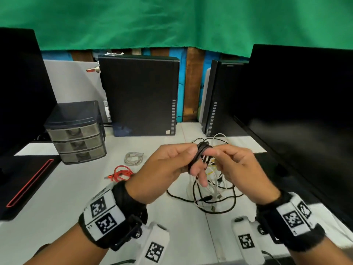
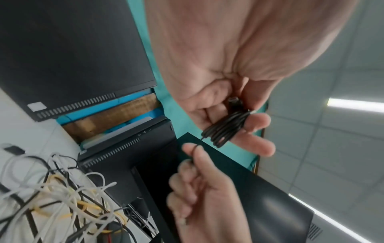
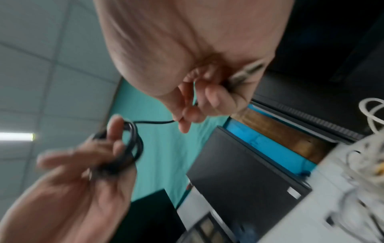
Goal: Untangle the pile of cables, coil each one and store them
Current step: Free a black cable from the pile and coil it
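Left hand (image 1: 168,165): raised over counter (image 1: 57,203), fingers extended — black cable coil (image 1: 198,155) wound round them, thumb clamping it.
Right hand (image 1: 240,169): level with left, grip pinched on coil's loose end.
Cable pile (image 1: 210,192): on counter below hands.

Two monitors (image 1: 305,104), two computer towers (image 1: 141,96), one drawer unit (image 1: 76,131), two coiled cables (image 1: 133,158).

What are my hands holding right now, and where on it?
One black cable: left hand holds its coiled loops around the fingers, right hand pinches the loose tail beside the coil.
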The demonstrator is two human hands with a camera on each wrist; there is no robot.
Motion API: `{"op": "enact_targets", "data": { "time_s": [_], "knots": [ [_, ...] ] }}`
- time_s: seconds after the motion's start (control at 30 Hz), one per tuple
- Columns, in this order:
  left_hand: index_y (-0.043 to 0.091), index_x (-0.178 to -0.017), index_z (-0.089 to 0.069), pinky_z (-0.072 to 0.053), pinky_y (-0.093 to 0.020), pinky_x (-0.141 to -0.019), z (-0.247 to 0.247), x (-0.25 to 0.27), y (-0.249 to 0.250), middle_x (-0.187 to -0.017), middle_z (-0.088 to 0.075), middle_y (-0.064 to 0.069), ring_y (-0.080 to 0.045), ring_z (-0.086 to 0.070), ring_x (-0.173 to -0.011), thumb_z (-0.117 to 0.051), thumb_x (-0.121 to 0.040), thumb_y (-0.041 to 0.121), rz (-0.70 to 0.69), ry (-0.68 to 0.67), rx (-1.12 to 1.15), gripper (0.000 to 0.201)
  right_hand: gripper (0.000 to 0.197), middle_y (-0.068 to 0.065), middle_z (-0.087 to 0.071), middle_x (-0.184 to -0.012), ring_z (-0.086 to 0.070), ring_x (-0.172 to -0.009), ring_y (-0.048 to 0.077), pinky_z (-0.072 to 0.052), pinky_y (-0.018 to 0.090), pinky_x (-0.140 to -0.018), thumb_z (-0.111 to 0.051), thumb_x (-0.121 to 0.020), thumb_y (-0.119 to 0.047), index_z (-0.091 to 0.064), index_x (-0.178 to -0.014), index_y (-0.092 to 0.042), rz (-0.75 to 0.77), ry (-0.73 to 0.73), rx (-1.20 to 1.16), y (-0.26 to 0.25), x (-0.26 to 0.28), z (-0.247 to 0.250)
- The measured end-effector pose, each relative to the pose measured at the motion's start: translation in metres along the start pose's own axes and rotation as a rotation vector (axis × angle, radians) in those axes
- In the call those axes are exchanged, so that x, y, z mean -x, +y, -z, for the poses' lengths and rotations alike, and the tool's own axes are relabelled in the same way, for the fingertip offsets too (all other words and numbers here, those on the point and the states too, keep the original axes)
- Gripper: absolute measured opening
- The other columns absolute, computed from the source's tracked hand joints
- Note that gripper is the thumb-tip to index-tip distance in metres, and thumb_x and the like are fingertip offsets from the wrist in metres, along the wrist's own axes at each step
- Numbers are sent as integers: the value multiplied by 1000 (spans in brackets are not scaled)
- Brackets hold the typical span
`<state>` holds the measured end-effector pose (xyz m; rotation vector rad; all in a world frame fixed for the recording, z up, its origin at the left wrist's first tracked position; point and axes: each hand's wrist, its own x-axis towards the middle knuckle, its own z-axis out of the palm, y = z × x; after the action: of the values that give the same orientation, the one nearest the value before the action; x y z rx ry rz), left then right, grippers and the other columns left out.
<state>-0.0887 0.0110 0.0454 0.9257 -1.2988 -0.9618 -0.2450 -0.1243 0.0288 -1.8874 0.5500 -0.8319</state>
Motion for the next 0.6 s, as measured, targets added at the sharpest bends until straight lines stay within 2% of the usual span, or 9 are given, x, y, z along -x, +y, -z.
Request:
{"op": "enact_targets", "data": {
  "time_s": [0.03, 0.1, 0.2, 0.27, 0.37, 0.43, 0.53, 0.6],
  "knots": [
    [-3, -122, -63, -50, -37, -96, 1, -1, 2, -67, -54, 3, -20, -66, -69, -38, -100, 24, -8, 45, 73, 43, 26, -5, -49, -57, -38, -48, 6, -31, 17, -47, -54, -102, -13, -75, -88, -15, -41, -60, 21, 6, 3, -10],
    [3, -119, -65, -52, -33, -96, 5, -2, 3, -68, -53, 1, -19, -66, -72, -42, -98, 27, -27, 142, 148, 39, 26, -4, -55, -57, -42, -48, 12, -33, 21, -46, -54, -102, -11, -73, -86, -13, -119, -155, 31, 9, 11, -30],
    [0, -102, -65, -49, -24, -97, 10, -6, -6, -72, -62, 1, -16, -71, -86, -48, -100, 30, -36, 270, -49, 34, 20, 0, -61, -62, -50, -51, 18, -40, 23, -48, -58, -100, -13, -70, -85, -8, -187, -270, 24, 1, 25, -51],
    [3, -99, -66, -47, -19, -97, 9, -6, -15, -76, -69, 2, -13, -72, -93, -49, -100, 26, -31, 291, -214, 29, 18, 3, -62, -65, -55, -54, 17, -45, 22, -53, -57, -99, -14, -67, -86, -6, -188, -320, 45, -9, 33, -55],
    [22, -112, -66, -52, -20, -87, 1, -2, -28, -82, -72, 2, -10, -71, -90, -46, -105, 24, -65, 259, -487, 21, 24, 7, -66, -70, -63, -57, 22, -48, 25, -56, -54, -99, -17, -63, -78, -10, -148, -304, 133, -26, 40, -50],
    [18, -114, -65, -51, -23, -74, -3, 1, -32, -76, -66, 10, -7, -65, -78, -42, -105, 28, -132, 238, -663, 26, 26, 7, -66, -69, -64, -57, 22, -49, 28, -55, -53, -98, -18, -64, -74, -16, -135, -265, 147, -36, 43, -46],
    [11, -88, -56, -42, -28, -66, -7, 3, -31, -71, -53, 9, -15, -52, -68, -32, -106, 29, -280, 232, -876, 35, 29, 2, -64, -60, -61, -50, 12, -46, 27, -51, -56, -97, -16, -68, -71, -22, -126, -157, 60, -45, 46, -43],
    [11, -84, -52, -38, -25, -66, -7, 3, -29, -71, -51, 8, -17, -48, -66, -29, -105, 32, -364, 233, -963, 37, 28, 0, -63, -55, -58, -47, 10, -44, 24, -50, -61, -95, -14, -71, -70, -22, -104, -84, -9, -47, 48, -46]
  ]
}}
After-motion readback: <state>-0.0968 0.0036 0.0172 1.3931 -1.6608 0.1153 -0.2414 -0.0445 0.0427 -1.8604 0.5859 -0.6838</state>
